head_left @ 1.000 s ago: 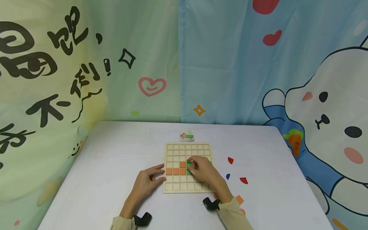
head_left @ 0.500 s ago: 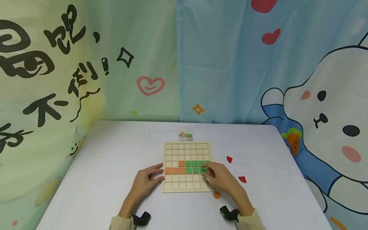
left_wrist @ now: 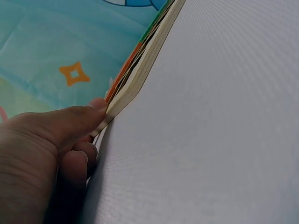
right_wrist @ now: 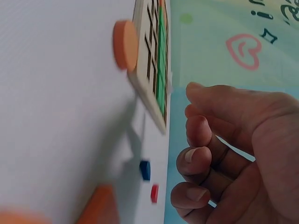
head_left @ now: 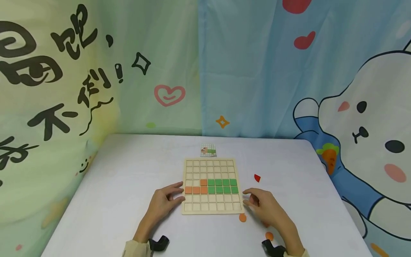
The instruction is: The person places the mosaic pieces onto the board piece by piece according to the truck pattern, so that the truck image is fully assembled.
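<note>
Head view: high, facing forward-down over table (head_left: 128, 171); wrist views: close, low, rolled sideways; all share grid board (head_left: 212, 207).

Looked like a makeshift booth, furnished with a white bench (head_left: 138, 167) and hung from nine to three o'clock with cartoon-printed cloth (head_left: 237, 71).

The sleeves (head_left: 136, 249) are beige, and the curved devices (head_left: 158, 244) worn beside them black.

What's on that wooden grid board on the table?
On the wooden board lie four orange tiles and eight green tiles, in two neighbouring rows; the other cells show bare wood. Whatever is under the tiles is covered.
</note>
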`<control>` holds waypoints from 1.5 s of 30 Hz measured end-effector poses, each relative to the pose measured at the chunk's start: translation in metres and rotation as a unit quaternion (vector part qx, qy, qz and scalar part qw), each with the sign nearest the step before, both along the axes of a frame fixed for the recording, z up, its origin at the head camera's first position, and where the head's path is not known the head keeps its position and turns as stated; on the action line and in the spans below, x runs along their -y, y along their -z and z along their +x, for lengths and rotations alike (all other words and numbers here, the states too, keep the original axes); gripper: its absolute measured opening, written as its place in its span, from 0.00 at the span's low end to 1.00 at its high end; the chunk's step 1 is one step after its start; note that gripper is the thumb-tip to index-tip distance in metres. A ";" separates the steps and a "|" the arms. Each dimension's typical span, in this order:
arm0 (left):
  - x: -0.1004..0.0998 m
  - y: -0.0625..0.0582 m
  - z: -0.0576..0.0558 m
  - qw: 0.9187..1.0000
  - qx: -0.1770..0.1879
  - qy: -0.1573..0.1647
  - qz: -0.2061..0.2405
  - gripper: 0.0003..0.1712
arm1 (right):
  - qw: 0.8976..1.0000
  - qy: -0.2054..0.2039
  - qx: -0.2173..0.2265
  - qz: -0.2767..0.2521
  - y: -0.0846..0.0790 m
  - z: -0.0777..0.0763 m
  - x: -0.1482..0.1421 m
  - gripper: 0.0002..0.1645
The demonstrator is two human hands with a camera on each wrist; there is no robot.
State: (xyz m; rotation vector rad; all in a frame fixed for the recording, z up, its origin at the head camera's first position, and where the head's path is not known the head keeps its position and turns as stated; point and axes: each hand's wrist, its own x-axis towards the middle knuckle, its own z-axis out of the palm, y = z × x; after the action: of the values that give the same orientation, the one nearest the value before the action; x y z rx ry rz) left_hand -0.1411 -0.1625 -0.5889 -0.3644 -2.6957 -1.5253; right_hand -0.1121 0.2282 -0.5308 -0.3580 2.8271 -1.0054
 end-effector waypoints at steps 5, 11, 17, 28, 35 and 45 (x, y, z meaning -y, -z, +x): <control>0.000 0.000 0.000 1.000 -0.002 -0.002 -0.007 0.16 | 1.000 0.015 0.020 0.009 0.000 0.011 -0.017 0.14; 0.001 0.001 0.000 1.000 -0.006 0.000 -0.002 0.17 | 0.998 0.038 0.049 0.016 -0.001 0.027 -0.035 0.14; 0.001 0.002 -0.001 1.000 -0.002 0.001 -0.002 0.16 | 0.994 0.051 0.085 0.041 -0.001 0.036 -0.046 0.16; 0.000 0.001 -0.001 1.000 -0.007 -0.002 -0.003 0.17 | 0.989 0.042 0.135 0.039 -0.003 0.043 -0.059 0.16; 0.000 0.000 -0.001 1.000 -0.015 -0.002 -0.002 0.17 | 0.986 0.047 0.156 0.041 -0.001 0.043 -0.060 0.17; 0.000 -0.002 0.000 1.000 0.011 -0.004 -0.001 0.17 | 0.989 0.024 0.147 0.026 0.002 0.043 -0.065 0.17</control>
State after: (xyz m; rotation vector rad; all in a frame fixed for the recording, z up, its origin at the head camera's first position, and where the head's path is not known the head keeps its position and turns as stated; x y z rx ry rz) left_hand -0.1409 -0.1630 -0.5867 -0.3404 -2.7116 -1.5336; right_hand -0.0687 0.2935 -0.5325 -0.1232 2.6004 -0.9069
